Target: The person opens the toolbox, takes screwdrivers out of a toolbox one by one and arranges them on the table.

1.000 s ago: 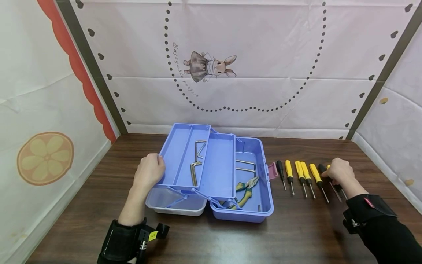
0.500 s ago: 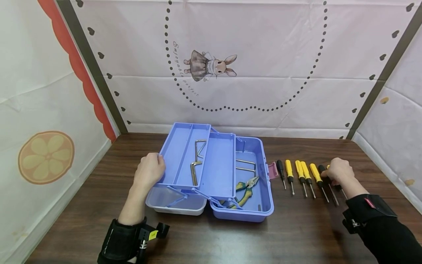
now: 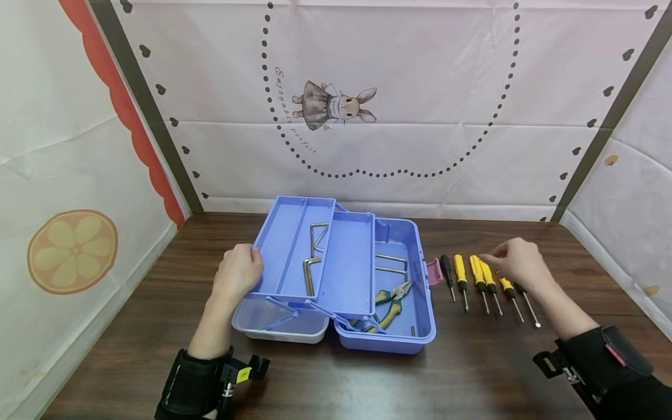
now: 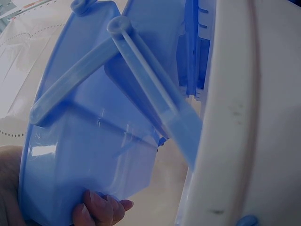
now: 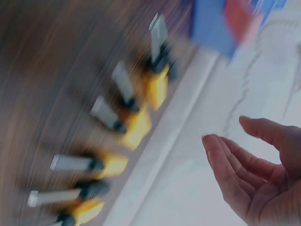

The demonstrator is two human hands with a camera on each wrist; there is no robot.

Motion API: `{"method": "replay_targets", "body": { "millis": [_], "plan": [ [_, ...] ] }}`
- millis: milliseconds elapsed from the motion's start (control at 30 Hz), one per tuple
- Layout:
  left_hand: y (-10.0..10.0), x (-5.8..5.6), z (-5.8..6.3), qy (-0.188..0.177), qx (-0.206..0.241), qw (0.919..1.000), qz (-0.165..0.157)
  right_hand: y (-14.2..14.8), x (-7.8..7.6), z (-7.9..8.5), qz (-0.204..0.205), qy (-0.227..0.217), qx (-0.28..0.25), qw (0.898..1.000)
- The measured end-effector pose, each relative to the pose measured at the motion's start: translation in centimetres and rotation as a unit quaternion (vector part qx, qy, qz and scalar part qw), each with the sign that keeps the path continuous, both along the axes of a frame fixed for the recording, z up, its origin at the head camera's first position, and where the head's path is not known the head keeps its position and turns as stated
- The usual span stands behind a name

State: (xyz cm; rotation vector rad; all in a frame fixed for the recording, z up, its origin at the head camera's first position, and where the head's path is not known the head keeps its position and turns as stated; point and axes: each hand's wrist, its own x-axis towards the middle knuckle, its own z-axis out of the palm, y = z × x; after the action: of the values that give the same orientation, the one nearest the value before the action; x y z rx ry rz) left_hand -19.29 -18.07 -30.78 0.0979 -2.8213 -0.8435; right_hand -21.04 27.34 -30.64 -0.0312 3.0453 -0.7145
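Observation:
My left hand (image 3: 238, 271) grips the left edge of the upper blue tray (image 3: 280, 239) of an opened toolbox (image 3: 385, 344). In the left wrist view, its fingers (image 4: 99, 209) curl under that tray. My right hand (image 3: 518, 263) hovers over the right part of a row of screwdrivers, thumb and fingers apart, holding nothing in the right wrist view. Yellow-handled screwdrivers (image 3: 459, 268) and a black-handled screwdriver (image 3: 446, 268) lie with tips toward me. The hand hides some handles at the right end. Bent metal hex keys (image 3: 308, 277) lie in the upper tray.
Inside the toolbox's deep compartment are green-and-yellow pliers (image 3: 389, 318) and more hex keys (image 3: 391, 269). A pink latch (image 3: 434, 272) sticks out to the right. The translucent lid (image 3: 283, 335) lies left of the base. A printed cloth (image 3: 420, 105) stands behind the wooden table (image 3: 451, 379).
My right hand has lifted off the rightmost screwdrivers and shifted left, above the middle ones. Its fingers have spread from their hold. The left hand and the toolbox have stayed still.

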Motion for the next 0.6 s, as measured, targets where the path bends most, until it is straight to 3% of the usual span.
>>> {"method": "replay_targets", "body": {
  "millis": [300,467,600],
  "plan": [
    [-0.1,0.0,-0.2,-0.007,0.004,1.0,-0.002,-5.1,2.3,-1.4,0.057,-0.051,-0.081,0.994],
    [0.0,0.0,-0.1,-0.011,0.011,0.9999,-0.004,-7.1,3.1,-2.5,0.085,-0.113,-0.104,0.985],
    [0.0,0.2,0.2,-0.009,0.014,0.9998,-0.005,-8.1,3.5,-3.1,0.133,-0.125,-0.133,0.974]
  ]
}}
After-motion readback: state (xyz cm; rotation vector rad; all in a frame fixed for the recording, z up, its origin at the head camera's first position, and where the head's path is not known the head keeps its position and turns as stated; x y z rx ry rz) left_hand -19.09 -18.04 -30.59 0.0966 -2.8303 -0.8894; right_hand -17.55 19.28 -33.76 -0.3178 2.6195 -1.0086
